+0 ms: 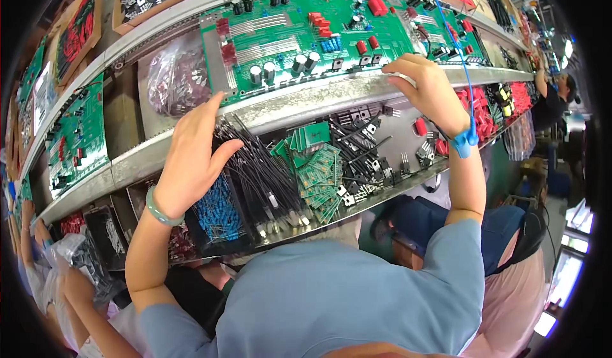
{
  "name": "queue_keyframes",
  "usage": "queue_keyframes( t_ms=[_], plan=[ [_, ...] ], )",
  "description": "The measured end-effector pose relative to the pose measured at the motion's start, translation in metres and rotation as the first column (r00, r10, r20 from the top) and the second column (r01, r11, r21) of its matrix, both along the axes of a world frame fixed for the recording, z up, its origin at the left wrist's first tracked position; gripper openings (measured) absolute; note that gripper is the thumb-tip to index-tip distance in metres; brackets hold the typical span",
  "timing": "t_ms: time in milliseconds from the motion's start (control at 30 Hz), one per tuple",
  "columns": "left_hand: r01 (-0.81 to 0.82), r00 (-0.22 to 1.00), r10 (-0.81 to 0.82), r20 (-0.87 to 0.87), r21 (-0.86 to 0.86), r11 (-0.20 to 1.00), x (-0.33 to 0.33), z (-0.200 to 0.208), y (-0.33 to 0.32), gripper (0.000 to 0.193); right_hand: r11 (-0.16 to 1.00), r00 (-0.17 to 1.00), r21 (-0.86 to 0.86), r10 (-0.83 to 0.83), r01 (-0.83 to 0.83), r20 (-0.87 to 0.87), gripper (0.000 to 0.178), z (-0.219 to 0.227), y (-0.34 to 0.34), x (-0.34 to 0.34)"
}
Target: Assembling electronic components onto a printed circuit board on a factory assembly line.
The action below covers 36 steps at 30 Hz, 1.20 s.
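Note:
A large green circuit board [395, 42], fitted with capacitors, red blocks and metal strips, sits on the rail line in front of me. My left hand [194, 154] is open at its near left corner, thumb spread away from the fingers and nothing in the grasp. Toward the board's near right edge, my right hand [424, 87] has bent fingers with a gap between thumb and forefinger; I see nothing held. A blue wrist strap [464, 143] with a blue cord circles the right wrist. On the left wrist is a pale green bangle [159, 210].
Below the metal rail [306, 100] lie black leads [255, 160], small green boards [319, 173], blue resistors [218, 211], black transistors [373, 167] and red parts [481, 113]. Another circuit board [80, 135] stands left, near a bag [178, 81]. Co-workers sit on both sides.

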<state>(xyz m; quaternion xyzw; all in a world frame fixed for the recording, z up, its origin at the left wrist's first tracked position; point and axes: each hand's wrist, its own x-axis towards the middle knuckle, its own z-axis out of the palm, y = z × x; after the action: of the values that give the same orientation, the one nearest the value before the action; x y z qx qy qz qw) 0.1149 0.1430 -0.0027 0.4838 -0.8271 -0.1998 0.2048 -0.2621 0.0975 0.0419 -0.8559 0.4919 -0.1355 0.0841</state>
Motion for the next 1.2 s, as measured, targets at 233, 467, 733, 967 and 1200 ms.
queue_keyframes(
  t_ms=[233,467,733,967,1200],
  plan=[
    [-0.026,0.999,0.023,0.048,0.05,0.998,0.002,0.0,0.005,0.066,0.999,1.0,0.036,0.021,-0.021,-0.008,0.007,-0.014,0.005,-0.009],
    [-0.012,0.999,0.011,0.045,0.013,1.0,0.001,-0.003,0.004,0.064,0.999,1.0,0.032,0.029,-0.029,0.002,0.007,-0.015,0.006,-0.006],
    [-0.026,0.998,0.027,0.065,-0.006,1.0,0.0,-0.005,0.004,0.063,0.985,0.997,-0.164,0.061,-0.053,0.048,0.019,-0.018,-0.013,0.016],
    [-0.04,0.999,0.041,0.017,-0.045,0.998,-0.002,-0.008,0.005,0.065,0.909,0.996,-0.416,0.015,0.022,0.085,0.018,-0.029,-0.048,0.027],
    [-0.024,0.999,0.025,0.027,-0.046,0.999,0.002,-0.007,0.001,0.067,0.953,0.996,-0.301,0.008,0.018,0.086,0.01,-0.031,-0.042,0.029]
  ],
)
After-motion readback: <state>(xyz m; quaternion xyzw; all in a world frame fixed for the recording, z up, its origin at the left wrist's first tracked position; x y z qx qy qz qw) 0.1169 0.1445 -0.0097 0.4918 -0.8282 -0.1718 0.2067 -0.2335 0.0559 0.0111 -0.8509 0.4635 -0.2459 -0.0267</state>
